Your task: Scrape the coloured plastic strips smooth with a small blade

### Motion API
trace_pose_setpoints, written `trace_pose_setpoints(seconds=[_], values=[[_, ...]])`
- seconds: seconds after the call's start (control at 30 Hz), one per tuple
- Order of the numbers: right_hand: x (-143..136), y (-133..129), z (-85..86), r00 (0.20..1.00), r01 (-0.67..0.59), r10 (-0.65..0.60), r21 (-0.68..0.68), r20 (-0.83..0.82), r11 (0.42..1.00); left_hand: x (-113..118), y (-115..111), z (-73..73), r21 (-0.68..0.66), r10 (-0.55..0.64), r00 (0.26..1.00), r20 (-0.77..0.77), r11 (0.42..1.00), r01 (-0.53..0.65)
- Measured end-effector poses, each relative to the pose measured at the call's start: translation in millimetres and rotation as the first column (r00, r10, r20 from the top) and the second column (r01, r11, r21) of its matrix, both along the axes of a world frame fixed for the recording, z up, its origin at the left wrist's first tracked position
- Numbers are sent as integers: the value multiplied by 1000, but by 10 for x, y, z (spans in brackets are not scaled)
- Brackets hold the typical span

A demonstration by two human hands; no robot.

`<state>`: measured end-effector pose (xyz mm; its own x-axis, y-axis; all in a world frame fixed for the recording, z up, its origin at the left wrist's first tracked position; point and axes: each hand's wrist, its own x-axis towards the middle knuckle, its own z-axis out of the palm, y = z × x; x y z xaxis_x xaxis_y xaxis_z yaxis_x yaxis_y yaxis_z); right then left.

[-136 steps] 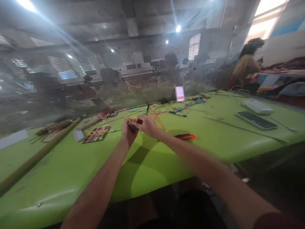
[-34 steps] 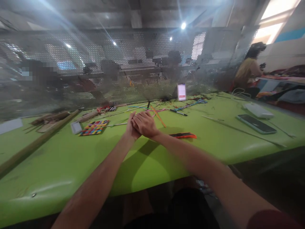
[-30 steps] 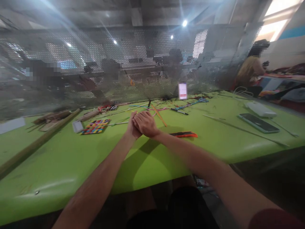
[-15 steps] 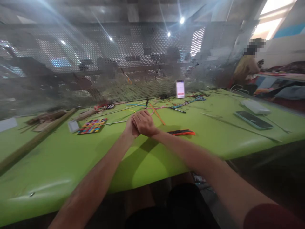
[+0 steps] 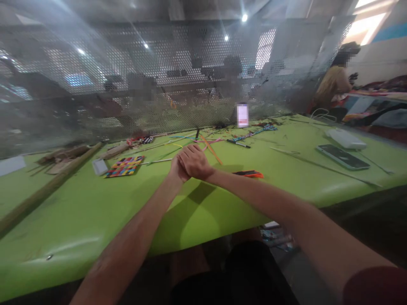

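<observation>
Both my hands are clasped together above the green tabletop (image 5: 127, 216). My right hand (image 5: 196, 161) is closed over my left hand (image 5: 178, 168), its knuckles facing up. Most of the left hand's fingers are covered; no other object shows in the clasp. Just beyond lie thin coloured strips, among them an orange strip (image 5: 211, 150). To the left is a small woven multicoloured mat (image 5: 125, 166). A long orange and black object (image 5: 249, 174) lies beside the right forearm, partly hidden by it.
A bamboo pole (image 5: 47, 188) lies at left near a small pale box (image 5: 100, 167). At right are a phone (image 5: 343, 156), a white device (image 5: 346, 139) and a thin stick (image 5: 324, 166). Another phone (image 5: 242, 115) stands against the perforated screen (image 5: 178, 84). A person (image 5: 333, 82) is beyond.
The hands stay clasped, sitting slightly further right in view. The whole scene has shifted a little with the camera; nothing on the table has visibly moved.
</observation>
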<state>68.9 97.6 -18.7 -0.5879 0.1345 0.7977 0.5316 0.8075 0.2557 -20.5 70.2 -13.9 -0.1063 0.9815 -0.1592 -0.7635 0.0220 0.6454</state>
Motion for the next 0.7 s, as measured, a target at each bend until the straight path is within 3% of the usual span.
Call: trace_pose_setpoints(seconds=[0.3, 0.43, 0.7], values=[[87, -70, -142, 990, -60, 51, -64, -134, 996, 171, -109, 130, -68, 43, 999, 6, 997, -43], [136, -122, -151, 975, -85, 83, -4, -207, 996, 242, -167, 134, -33, 35, 999, 17, 999, -35], [132, -108, -92, 992, -31, 29, -13, -120, 999, 196, -148, 111, 21, -24, 998, -65, 999, 26]])
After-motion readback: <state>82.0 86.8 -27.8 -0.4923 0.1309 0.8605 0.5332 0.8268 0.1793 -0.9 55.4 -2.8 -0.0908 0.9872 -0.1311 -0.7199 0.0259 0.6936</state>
